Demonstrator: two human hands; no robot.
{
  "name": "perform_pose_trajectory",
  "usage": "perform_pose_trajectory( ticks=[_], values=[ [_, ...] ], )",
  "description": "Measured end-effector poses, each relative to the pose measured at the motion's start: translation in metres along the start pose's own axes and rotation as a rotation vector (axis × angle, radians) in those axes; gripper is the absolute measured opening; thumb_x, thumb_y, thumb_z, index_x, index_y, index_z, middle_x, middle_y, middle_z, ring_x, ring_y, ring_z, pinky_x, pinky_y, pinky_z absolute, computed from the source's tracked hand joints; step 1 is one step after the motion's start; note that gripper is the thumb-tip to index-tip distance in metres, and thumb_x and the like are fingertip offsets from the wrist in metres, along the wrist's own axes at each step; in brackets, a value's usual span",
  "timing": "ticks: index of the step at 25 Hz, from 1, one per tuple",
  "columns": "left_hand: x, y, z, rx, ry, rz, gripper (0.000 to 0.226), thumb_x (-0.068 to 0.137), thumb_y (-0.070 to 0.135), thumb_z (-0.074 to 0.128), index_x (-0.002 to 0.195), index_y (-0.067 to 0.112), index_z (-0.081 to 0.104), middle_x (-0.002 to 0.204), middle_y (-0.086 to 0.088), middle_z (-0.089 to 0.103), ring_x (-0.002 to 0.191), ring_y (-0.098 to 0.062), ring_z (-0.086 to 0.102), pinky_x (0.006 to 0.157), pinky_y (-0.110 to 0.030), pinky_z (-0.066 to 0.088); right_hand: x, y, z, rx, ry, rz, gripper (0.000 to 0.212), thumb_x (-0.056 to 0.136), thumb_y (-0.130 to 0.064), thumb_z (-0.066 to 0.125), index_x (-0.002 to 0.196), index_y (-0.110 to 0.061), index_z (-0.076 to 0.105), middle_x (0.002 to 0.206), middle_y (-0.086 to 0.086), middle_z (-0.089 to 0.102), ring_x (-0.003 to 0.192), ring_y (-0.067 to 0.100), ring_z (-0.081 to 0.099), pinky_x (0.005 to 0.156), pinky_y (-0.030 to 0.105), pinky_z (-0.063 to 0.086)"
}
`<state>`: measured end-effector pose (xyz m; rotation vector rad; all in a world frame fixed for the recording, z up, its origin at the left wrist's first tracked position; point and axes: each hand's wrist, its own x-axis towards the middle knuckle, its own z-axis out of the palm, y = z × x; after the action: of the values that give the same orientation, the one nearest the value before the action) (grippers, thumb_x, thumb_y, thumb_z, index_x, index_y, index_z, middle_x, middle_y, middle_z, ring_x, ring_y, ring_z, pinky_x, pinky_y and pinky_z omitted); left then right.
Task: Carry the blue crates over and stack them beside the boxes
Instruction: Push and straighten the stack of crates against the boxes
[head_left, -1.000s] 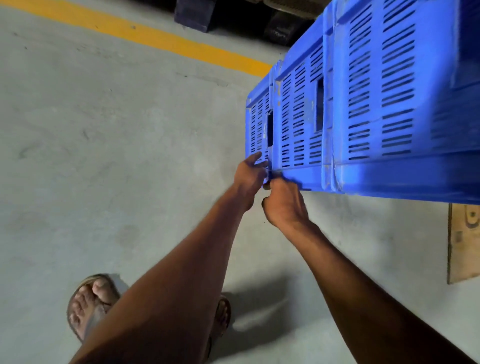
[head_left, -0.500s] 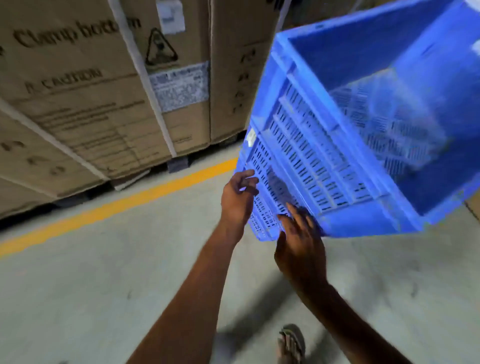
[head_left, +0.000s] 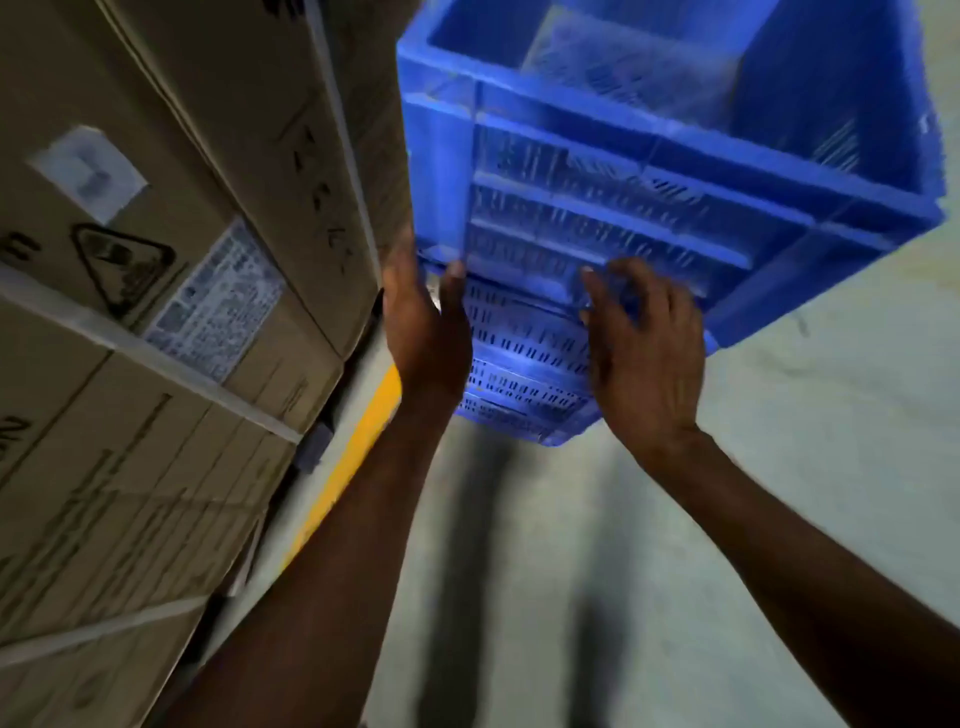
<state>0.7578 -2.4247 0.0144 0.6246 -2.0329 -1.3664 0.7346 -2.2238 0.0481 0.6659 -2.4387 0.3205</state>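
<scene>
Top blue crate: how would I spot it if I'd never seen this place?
Find the big wall of cardboard boxes on the left. Just right of them, the top blue crate sits on the lower crate. Only the top one shows its open inside, and it is the higher of the two.

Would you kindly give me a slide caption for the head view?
Left hand and right hand steady stacked blue crates beside cardboard boxes.
</scene>
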Motion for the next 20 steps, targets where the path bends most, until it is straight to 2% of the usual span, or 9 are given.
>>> perform_pose_trajectory(
  ticks=[3, 4, 6, 7, 9, 11, 14, 17, 20],
  values=[
    [0.01, -0.021, 0.005, -0.011, 0.103, 0.192, 0.035, 0.098, 0.021, 0.061, 0.124, -0.003, 0.057, 0.113, -0.007, 0.054, 0.107, -0.029, 0.057, 0.094, -0.049, 0.047, -0.005, 0.007, 0.031, -0.083, 0.24, -0.086, 0.034, 0.096, -0.01, 0.058, 0.126, -0.021, 0.069, 0.131, 0.007, 0.063, 0.107, 0.029, 0.048, 0.088, 0.041, 0.044],
    [0.01, -0.027, 0.008, 0.006, 0.2, 0.284, 0.033, 0.097, 0.019, 0.065, 0.119, -0.004, 0.057, 0.111, -0.01, 0.054, 0.105, -0.03, 0.056, 0.094, -0.049, 0.046, -0.007, 0.012, 0.042, -0.076, 0.291, -0.112, 0.026, 0.098, -0.016, 0.061, 0.121, -0.021, 0.072, 0.132, 0.008, 0.062, 0.106, 0.03, 0.05, 0.086, 0.041, 0.047],
    [0.004, -0.033, 0.014, 0.094, 0.362, 0.497, 0.037, 0.093, 0.025, 0.073, 0.118, 0.0, 0.061, 0.115, -0.017, 0.057, 0.106, -0.033, 0.056, 0.098, -0.043, 0.044, -0.018, 0.018, 0.064, -0.087, 0.384, -0.152, 0.023, 0.1, -0.025, 0.064, 0.12, -0.019, 0.073, 0.134, 0.008, 0.056, 0.101, 0.033, 0.056, 0.081, 0.041, 0.049],
    [0.002, -0.038, 0.019, 0.19, 0.369, 0.635, 0.033, 0.094, 0.029, 0.072, 0.118, 0.007, 0.066, 0.12, -0.015, 0.06, 0.109, -0.032, 0.055, 0.098, -0.04, 0.042, -0.023, 0.023, 0.075, -0.104, 0.429, -0.161, 0.025, 0.1, -0.022, 0.065, 0.123, -0.018, 0.072, 0.13, 0.008, 0.058, 0.097, 0.033, 0.057, 0.078, 0.041, 0.049],
    [0.002, -0.053, 0.027, 0.4, 0.282, 0.923, 0.025, 0.1, 0.034, 0.063, 0.12, 0.021, 0.071, 0.128, -0.003, 0.064, 0.113, -0.027, 0.052, 0.094, -0.039, 0.04, -0.026, 0.029, 0.091, -0.103, 0.53, -0.188, 0.026, 0.099, -0.016, 0.065, 0.124, -0.016, 0.071, 0.116, 0.007, 0.068, 0.094, 0.03, 0.054, 0.074, 0.039, 0.05],
    [0.009, -0.064, 0.033, 0.406, 0.193, 1.076, 0.027, 0.104, 0.035, 0.057, 0.125, 0.025, 0.07, 0.126, 0.005, 0.067, 0.112, -0.024, 0.053, 0.091, -0.039, 0.042, -0.026, 0.035, 0.096, -0.057, 0.624, -0.181, 0.023, 0.099, -0.013, 0.065, 0.12, -0.015, 0.073, 0.105, 0.003, 0.072, 0.089, 0.029, 0.055, 0.073, 0.033, 0.049],
    [0.02, -0.065, 0.035, 0.278, 0.231, 1.133, 0.021, 0.101, 0.031, 0.062, 0.118, 0.026, 0.074, 0.108, 0.006, 0.072, 0.099, -0.024, 0.058, 0.082, -0.033, 0.045, -0.021, 0.037, 0.096, -0.022, 0.698, -0.192, 0.019, 0.098, -0.009, 0.064, 0.11, -0.015, 0.077, 0.092, 0.004, 0.071, 0.081, 0.029, 0.058, 0.071, 0.027, 0.041],
    [0.022, -0.063, 0.036, 0.293, 0.295, 1.119, 0.02, 0.095, 0.017, 0.068, 0.111, 0.024, 0.077, 0.096, 0.005, 0.071, 0.09, -0.02, 0.054, 0.076, -0.016, 0.033, -0.022, 0.031, 0.102, 0.004, 0.739, -0.169, 0.022, 0.098, -0.005, 0.058, 0.104, -0.01, 0.078, 0.083, 0.009, 0.067, 0.076, 0.031, 0.056, 0.064, 0.034, 0.044],
    [0.021, -0.063, 0.038, 0.305, 0.3, 1.084, 0.024, 0.092, 0.01, 0.068, 0.111, 0.022, 0.077, 0.095, 0.004, 0.072, 0.087, -0.02, 0.052, 0.077, -0.012, 0.028, -0.021, 0.026, 0.103, 0.046, 0.742, -0.15, 0.022, 0.095, 0.0, 0.058, 0.103, -0.007, 0.078, 0.081, 0.011, 0.065, 0.074, 0.033, 0.056, 0.061, 0.039, 0.045]
  ],
)
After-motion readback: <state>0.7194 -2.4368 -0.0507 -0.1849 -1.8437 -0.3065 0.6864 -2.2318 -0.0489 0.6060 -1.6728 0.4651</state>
